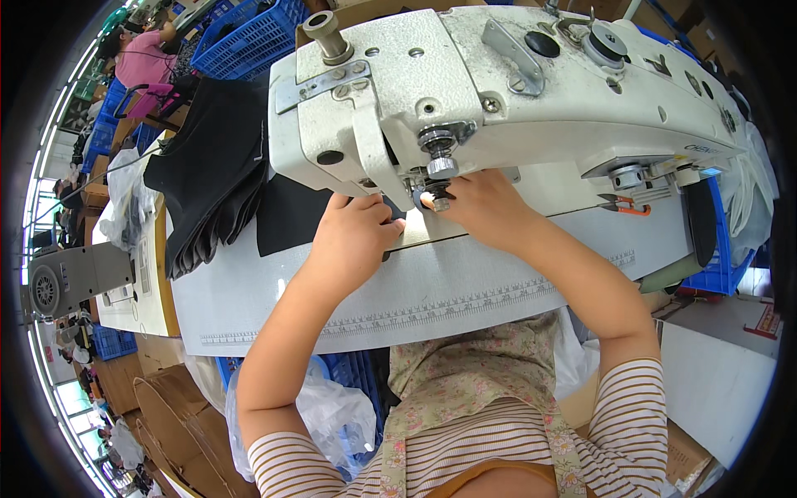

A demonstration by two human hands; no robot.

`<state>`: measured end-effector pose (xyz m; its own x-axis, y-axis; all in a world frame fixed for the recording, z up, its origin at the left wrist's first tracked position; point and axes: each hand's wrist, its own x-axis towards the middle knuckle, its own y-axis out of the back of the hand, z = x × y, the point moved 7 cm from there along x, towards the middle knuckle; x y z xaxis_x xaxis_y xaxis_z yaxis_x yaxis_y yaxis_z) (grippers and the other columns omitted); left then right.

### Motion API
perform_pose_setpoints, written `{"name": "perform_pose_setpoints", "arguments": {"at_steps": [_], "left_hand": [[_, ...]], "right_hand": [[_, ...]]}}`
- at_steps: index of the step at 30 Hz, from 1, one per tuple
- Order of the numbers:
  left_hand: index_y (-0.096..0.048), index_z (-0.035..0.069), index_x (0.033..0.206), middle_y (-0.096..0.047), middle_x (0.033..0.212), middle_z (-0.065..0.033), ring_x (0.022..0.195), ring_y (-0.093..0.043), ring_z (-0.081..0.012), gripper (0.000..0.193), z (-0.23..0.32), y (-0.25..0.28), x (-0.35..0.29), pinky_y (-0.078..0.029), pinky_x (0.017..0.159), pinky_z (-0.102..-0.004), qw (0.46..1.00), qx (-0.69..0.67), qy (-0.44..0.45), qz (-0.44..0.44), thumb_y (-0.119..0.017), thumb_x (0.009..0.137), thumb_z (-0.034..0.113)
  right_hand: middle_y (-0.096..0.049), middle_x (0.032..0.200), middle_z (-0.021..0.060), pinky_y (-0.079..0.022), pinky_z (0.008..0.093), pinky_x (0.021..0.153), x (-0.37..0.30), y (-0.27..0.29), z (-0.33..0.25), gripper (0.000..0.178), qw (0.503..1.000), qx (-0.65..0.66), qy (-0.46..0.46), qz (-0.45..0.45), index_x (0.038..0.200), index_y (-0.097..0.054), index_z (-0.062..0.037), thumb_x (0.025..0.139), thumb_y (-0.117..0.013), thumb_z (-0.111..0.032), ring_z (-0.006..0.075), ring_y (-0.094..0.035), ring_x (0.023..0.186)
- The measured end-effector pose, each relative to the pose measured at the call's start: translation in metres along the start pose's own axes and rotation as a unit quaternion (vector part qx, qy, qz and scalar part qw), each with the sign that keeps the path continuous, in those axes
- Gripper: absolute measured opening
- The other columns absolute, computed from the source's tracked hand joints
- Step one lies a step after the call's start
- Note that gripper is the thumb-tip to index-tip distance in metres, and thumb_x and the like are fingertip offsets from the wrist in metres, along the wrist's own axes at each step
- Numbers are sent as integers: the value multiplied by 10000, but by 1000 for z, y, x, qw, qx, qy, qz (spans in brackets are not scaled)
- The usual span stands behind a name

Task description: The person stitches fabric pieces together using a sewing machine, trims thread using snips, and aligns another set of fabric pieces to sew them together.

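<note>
Nearest me, a flowered apron (473,361) meets the pale, ruler-marked surface (465,270). The left hand (353,236) curls over the black cloth (286,217), the right hand (483,206) reaches beneath the white sewing machine's (398,75) head; whether their bent fingers pinch anything, I can't tell. Dark pieces (207,166) hang behind, then a blue crate (249,37), and farther, someone in pink (145,58).

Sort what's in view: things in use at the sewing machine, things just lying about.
Apparently in use:
- white sewing machine
- flat black cloth near the left hand

Lying about, it seems:
- orange-handled snips
- blue crate
- cardboard box
</note>
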<state>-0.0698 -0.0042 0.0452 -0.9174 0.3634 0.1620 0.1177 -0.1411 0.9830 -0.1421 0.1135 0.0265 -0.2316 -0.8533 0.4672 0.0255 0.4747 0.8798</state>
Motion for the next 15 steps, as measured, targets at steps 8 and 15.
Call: {"name": "perform_pose_setpoints", "arguments": {"at_steps": [8,15], "left_hand": [[-718,115,938,-630,829,26,996,-580,-181,251,1,-4,2,-430,875,-397,997,66,9,24,-636,703,86],[-706,99,899,-634,830,26,983,-582,-178,209,5,-8,4,-434,858,-395,995,94,34,24,-624,707,112]], "right_hand": [[-579,920,17,-537,342,689,5,-5,3,127,1000,-1,7,14,836,-631,-90,717,-631,-136,195,-579,967],[-588,833,10,-543,311,673,8,-10,-1,92,1000,-24,8,9,780,-619,-80,707,-627,-134,181,-608,902]]}}
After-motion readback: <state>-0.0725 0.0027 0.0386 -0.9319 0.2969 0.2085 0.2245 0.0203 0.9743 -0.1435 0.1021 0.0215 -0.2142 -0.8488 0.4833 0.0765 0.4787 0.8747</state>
